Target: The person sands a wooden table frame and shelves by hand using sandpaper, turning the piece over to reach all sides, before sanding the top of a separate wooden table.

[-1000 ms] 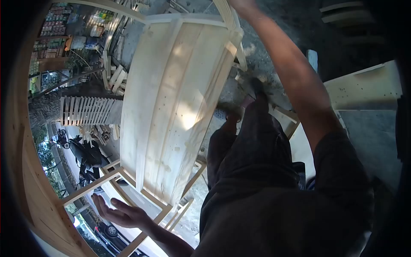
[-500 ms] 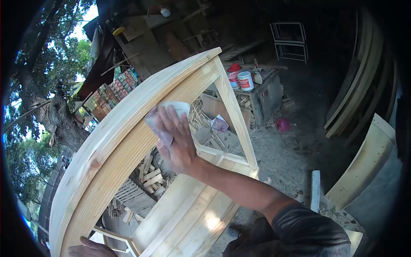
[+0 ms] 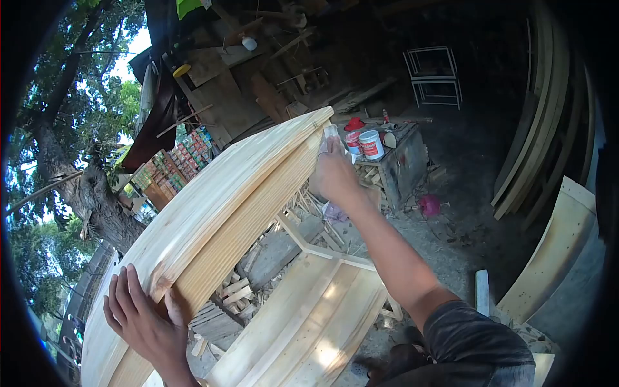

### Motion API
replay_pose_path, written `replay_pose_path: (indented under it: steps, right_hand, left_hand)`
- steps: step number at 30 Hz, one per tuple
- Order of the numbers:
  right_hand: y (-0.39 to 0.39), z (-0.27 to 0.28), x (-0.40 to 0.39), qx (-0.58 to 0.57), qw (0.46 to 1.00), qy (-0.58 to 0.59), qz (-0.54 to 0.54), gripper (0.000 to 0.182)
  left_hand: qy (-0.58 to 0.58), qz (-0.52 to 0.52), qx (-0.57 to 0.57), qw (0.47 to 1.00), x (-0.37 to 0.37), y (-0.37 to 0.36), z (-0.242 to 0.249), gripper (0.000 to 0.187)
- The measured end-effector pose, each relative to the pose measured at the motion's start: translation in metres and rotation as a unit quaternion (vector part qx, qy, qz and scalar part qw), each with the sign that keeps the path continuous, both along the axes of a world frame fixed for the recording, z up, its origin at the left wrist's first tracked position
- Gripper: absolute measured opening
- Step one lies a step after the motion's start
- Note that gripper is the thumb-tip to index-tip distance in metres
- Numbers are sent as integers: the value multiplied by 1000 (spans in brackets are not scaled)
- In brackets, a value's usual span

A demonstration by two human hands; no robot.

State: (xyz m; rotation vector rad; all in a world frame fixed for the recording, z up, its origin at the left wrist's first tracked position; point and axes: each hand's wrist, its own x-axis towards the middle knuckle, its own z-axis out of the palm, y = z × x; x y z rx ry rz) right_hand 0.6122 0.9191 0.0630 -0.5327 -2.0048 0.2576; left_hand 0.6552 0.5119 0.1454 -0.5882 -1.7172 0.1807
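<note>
A curved pale wooden frame (image 3: 219, 193) with a stepped edge runs from lower left to a far corner at top centre. At that corner my right hand (image 3: 338, 173) is closed on a folded sheet of sandpaper (image 3: 331, 131), pressed to the wood; the palm side is hidden. My left hand (image 3: 145, 316) lies on the near part of the curved wood, fingers stretched over its top and thumb apart by the stepped edge. Below the frame, slatted wooden panels (image 3: 290, 322) form its lower part.
Paint cans (image 3: 371, 145) stand on a workbench (image 3: 406, 155) behind the far corner. Wood offcuts (image 3: 235, 290) lie on the ground below. Curved boards (image 3: 548, 116) lean at the right, near a curved panel (image 3: 548, 251). A tree (image 3: 97, 193) stands at the left.
My right hand has slid with the sandpaper from mid-beam to the far corner. My left hand has come up from the bottom edge onto the curved wood. The view has shifted slightly.
</note>
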Motion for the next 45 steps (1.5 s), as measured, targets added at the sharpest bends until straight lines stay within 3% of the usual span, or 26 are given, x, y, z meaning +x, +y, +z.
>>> replay_pose_path:
  steps: [2,4,7,8,9,11,12,13,15,17,21,23,25,29,31,34,38,41,42,43,45]
  right_hand:
    - [2,-3,-14,36,995,-7,-93,63]
    - [-57,-7,5,111,991,-48,-60,71]
    - [-23,17,3,0,989,-113,-100,81]
    - [16,26,9,-93,994,-62,0,94]
    - [30,29,6,-122,992,-25,21,94]
    - [-6,22,15,-15,997,-82,3,90]
    - [-37,21,35,35,988,-139,62,90]
    - [-46,3,22,63,988,-113,90,92]
    - [-18,25,28,-8,991,-129,31,86]
    - [-1,36,34,-82,982,-123,115,87]
    - [-74,7,28,52,988,-123,71,91]
    - [-41,15,11,14,997,-73,15,92]
    - [52,27,-16,-154,979,-99,91,97]
    - [-27,32,35,-50,979,-171,99,102]
    - [-29,29,27,-36,978,-195,66,102]
    - [19,32,-3,-121,985,-76,99,95]
    - [-75,32,42,-62,973,-191,114,98]
    - [-20,35,15,-159,981,-89,70,98]
    - [13,22,-3,-153,986,-12,70,97]
    - [36,13,-19,-141,988,5,70,102]
    - [42,2,-23,-78,994,63,45,95]
  left_hand:
    - [-99,1,25,995,2,17,2,52]
    - [-58,-46,42,996,-5,26,-6,61]
    - [-19,-51,87,995,-7,37,-8,58]
    - [-15,-51,99,994,-4,39,-12,55]
    - [-14,-43,108,993,-5,41,-16,55]
    - [2,-31,121,992,-8,42,-15,53]
    - [4,-28,125,992,-8,45,-15,51]
    - [15,-30,130,991,-9,49,-15,51]
    - [27,-26,119,992,-9,47,-16,50]
    - [10,-13,125,992,-8,46,-18,50]
    - [-2,-7,128,992,-9,50,-18,51]
    - [7,-18,114,993,-10,45,-18,48]
    - [-13,-12,109,994,-5,43,-18,45]
    - [0,-21,121,992,-6,46,-19,41]
    - [19,-29,121,992,-9,48,-17,40]
    - [8,-21,121,992,-6,48,-18,40]
    - [-10,-6,119,993,-9,44,-20,45]
    - [-2,-20,107,994,-11,41,-19,45]
    - [-3,-27,102,994,-9,41,-19,44]
    - [-5,-23,103,994,-8,41,-20,43]
    - [-5,-19,111,994,-11,41,-20,43]
